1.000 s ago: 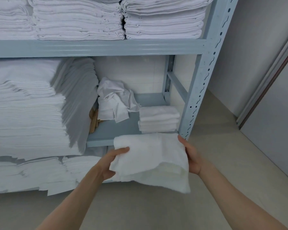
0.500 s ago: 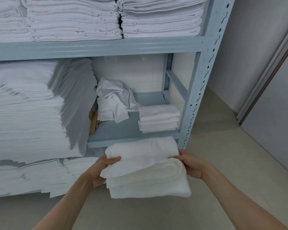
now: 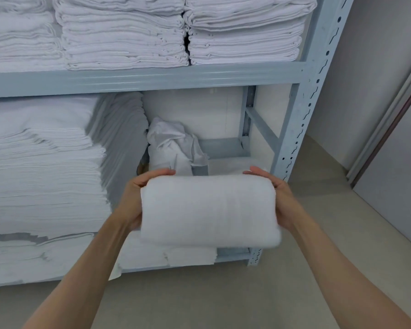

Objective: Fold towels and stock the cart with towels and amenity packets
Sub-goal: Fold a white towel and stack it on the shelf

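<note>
A folded white towel (image 3: 208, 210) is held up in the air in front of the shelf rack (image 3: 301, 129), at the height of the middle shelf. It is thick and soft, and its top edge is rounded. The towel is held between two hands. Its left end is gripped by the left hand (image 3: 138, 198), with the thumb laid over the top edge and the other fingers hidden behind the cloth. Its right end is gripped by the right hand (image 3: 277, 193), with the thumb curled over the top and the palm pressed to the side.

Just behind the towel, a crumpled white cloth (image 3: 173, 146) is seen on the middle shelf. A tall pile of white sheets (image 3: 43, 162) is stacked to the left of it. Neat stacks of folded towels (image 3: 244, 32) are kept on the top shelf. More white linen (image 3: 45, 257) is piled on the bottom shelf. A beige floor (image 3: 223, 300) is seen under the arms.
</note>
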